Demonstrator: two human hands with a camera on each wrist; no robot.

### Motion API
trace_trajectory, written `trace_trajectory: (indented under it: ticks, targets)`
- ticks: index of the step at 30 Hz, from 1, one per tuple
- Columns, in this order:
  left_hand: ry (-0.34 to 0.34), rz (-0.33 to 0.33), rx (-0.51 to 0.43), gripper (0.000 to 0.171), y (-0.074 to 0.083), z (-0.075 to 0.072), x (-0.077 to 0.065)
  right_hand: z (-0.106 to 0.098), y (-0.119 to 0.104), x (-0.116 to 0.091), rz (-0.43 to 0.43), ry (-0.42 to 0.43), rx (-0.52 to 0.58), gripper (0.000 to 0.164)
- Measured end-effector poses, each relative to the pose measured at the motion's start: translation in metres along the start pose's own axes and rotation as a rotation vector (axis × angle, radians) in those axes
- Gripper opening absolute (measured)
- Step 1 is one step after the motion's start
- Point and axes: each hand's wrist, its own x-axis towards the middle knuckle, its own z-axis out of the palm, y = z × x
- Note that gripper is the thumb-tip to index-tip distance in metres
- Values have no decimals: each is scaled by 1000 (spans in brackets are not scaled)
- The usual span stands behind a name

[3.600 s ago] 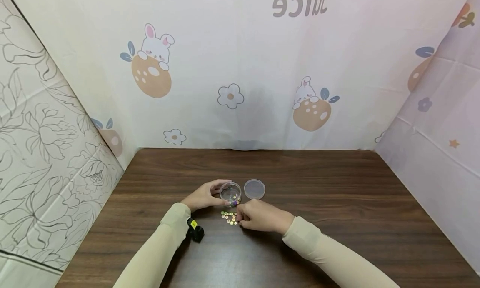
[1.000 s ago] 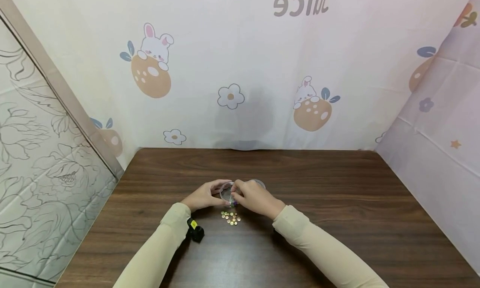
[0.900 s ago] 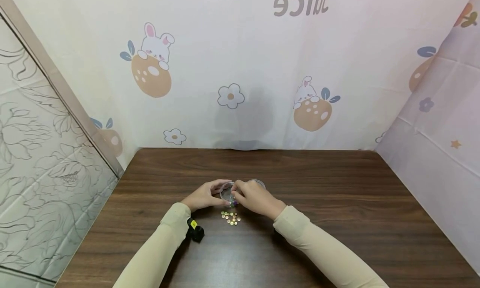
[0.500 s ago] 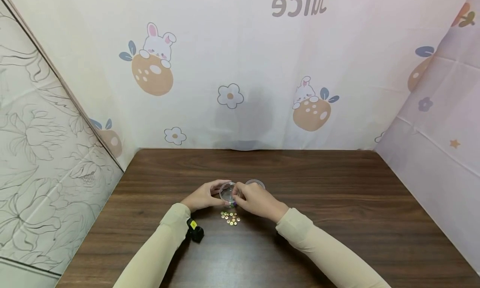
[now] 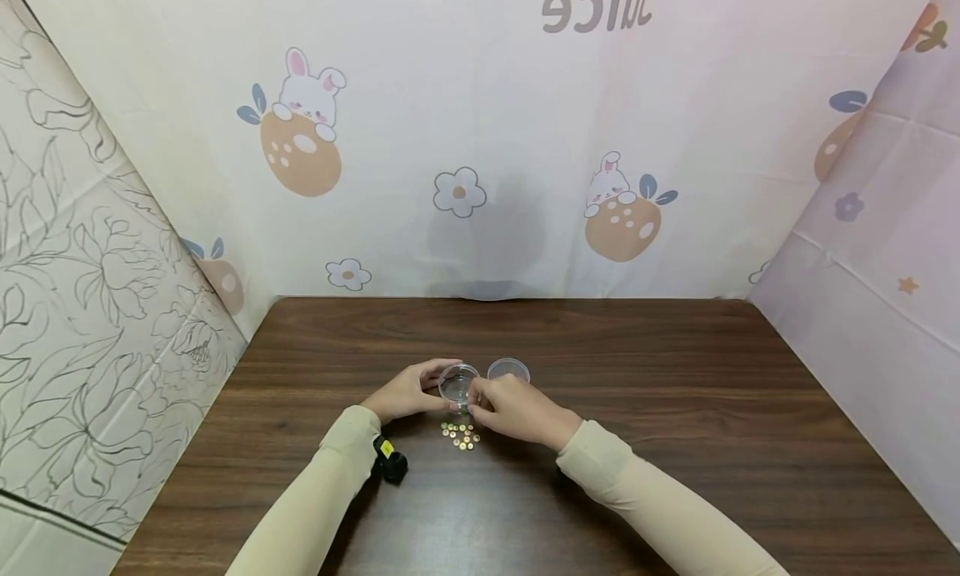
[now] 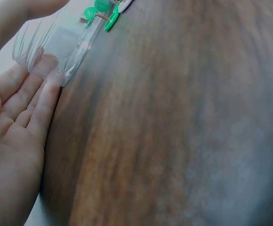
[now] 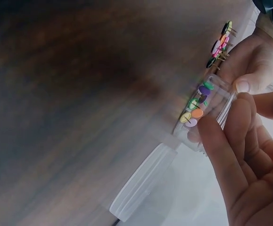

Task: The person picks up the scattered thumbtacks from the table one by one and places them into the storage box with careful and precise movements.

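Note:
My left hand [image 5: 408, 391] holds a clear round plastic jar [image 5: 454, 383] on the table, thumb on the near side and fingers on the far side. Colored thumbtacks [image 7: 197, 113] in green, purple, orange and yellow lie at the jar's bottom. The fingertips of my right hand [image 5: 517, 409] are at the jar's right front rim; the right wrist view shows its index finger [image 7: 221, 155] against the jar. Whether a thumbtack is between those fingertips is hidden. Just in front of the jar, several loose thumbtacks [image 5: 460, 434] lie heads down, points up.
A clear round lid [image 5: 509, 369] lies right of the jar, partly behind my right hand. The brown wooden table [image 5: 637, 368] runs back to a printed curtain [image 5: 510, 126]. A black wrist camera [image 5: 392, 463] sits by my left cuff.
My right hand went from the loose thumbtacks to the jar's mouth, then drew slightly back toward the near right. One thumbtack shows at the group's right edge where that hand was. Left hand unmoved.

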Motion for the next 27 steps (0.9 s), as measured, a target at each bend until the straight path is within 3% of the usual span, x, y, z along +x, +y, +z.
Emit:
trace_trajectory:
  ticks: [7,27]
  targets:
    - [4,-3,12,72,1,1,0,6,2,-4,-41,-74,-48,6]
    - [-16,20,-7,72,2,0,0,7,-4,-6,2,-188,-106,13]
